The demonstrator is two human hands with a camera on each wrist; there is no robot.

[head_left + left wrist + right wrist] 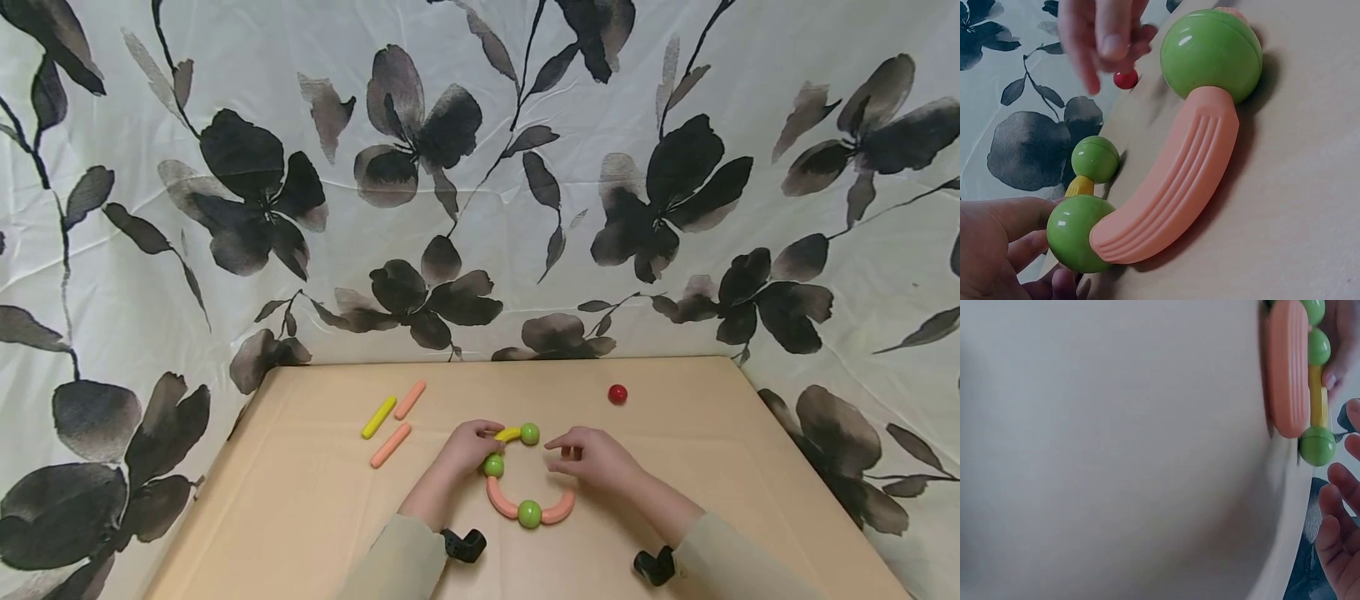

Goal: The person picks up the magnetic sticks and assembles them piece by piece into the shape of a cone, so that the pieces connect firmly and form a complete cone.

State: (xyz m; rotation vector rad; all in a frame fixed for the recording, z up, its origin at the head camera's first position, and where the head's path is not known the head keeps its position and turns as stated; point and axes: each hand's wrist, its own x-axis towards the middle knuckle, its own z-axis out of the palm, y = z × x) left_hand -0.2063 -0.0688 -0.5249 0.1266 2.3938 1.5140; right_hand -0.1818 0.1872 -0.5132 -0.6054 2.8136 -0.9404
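Green balls and curved ribbed rods are linked into a partial ring that opens toward the upper right on the table. My left hand (pixel 467 447) pinches the yellow curved rod (pixel 509 434) near its left end, fingers close around the left green ball (pixel 493 465). A second green ball (pixel 530 433) caps the rod's other end. Below, a salmon-pink curved rod (pixel 1169 181) runs to the bottom green ball (pixel 529 513), followed by another pink curved rod (pixel 560 507) with a free end. My right hand (pixel 596 458) hovers just right of the upper ball, fingers loosely bent, holding nothing.
Up and left on the table (pixel 300 517) lie a straight yellow rod (pixel 378 417) and two pink rods, one upper (pixel 410 400) and one lower (pixel 391 445). A red ball (pixel 617 394) sits near the back edge. Floral cloth (pixel 525 317) hangs behind.
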